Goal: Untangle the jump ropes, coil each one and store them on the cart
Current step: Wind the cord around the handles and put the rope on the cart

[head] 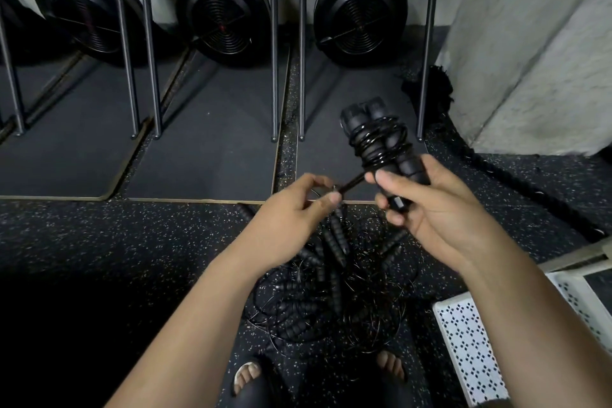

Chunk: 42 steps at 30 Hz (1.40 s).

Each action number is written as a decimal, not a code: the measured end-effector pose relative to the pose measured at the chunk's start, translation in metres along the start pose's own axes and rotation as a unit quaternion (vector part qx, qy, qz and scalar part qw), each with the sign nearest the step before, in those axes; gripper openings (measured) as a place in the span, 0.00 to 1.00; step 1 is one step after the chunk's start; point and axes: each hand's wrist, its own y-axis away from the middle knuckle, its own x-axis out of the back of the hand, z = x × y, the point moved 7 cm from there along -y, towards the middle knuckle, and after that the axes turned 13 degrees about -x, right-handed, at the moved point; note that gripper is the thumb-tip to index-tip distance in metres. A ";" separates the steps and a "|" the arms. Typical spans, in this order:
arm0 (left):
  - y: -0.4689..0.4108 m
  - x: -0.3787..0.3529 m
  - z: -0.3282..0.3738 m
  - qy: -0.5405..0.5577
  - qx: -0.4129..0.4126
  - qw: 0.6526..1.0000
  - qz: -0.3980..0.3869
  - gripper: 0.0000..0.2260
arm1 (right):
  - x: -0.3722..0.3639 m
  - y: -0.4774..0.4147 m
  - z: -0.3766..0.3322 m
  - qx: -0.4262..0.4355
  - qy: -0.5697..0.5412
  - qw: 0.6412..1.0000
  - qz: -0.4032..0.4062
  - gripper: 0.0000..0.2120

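Over the rubber floor (132, 242): one jump rope (381, 142), cord nearly wound round paired handles, gripped by right hand (440, 215), tail pinched by left hand (288, 222); tangled pile (331, 288) unsorted below, cart (470, 341) showing none.

- The speckled floor (132, 235) left of the tangled jump ropes (331, 288) lies open.
- The white perforated cart (470, 351) closes the right side.
- Upright metal poles (274, 76) and a concrete pillar (530, 43) bar the far side.
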 end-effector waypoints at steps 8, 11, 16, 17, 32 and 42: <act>0.003 -0.004 0.008 -0.014 -0.016 0.999 -0.037 0.20 | 0.034 -0.016 0.025 -0.054 0.298 0.938 0.167 0.24; 0.003 -0.002 0.011 0.014 -0.022 0.999 -0.029 0.20 | 0.022 -0.016 0.041 -0.105 0.385 0.911 0.102 0.22; 0.005 0.002 0.016 0.052 -0.034 0.998 -0.020 0.20 | -0.001 -0.004 0.061 -0.176 0.452 0.874 -0.034 0.22; 0.005 0.003 0.017 0.062 -0.034 0.997 -0.024 0.19 | -0.006 0.000 0.063 -0.188 0.457 0.867 -0.062 0.23; 0.010 -0.002 0.019 0.212 -0.020 0.974 -0.075 0.10 | -0.039 0.045 0.024 -0.127 0.210 0.889 -0.386 0.36; 0.001 -0.009 0.004 0.162 -0.003 0.986 -0.035 0.11 | -0.011 0.007 -0.007 0.002 -0.052 0.988 -0.146 0.22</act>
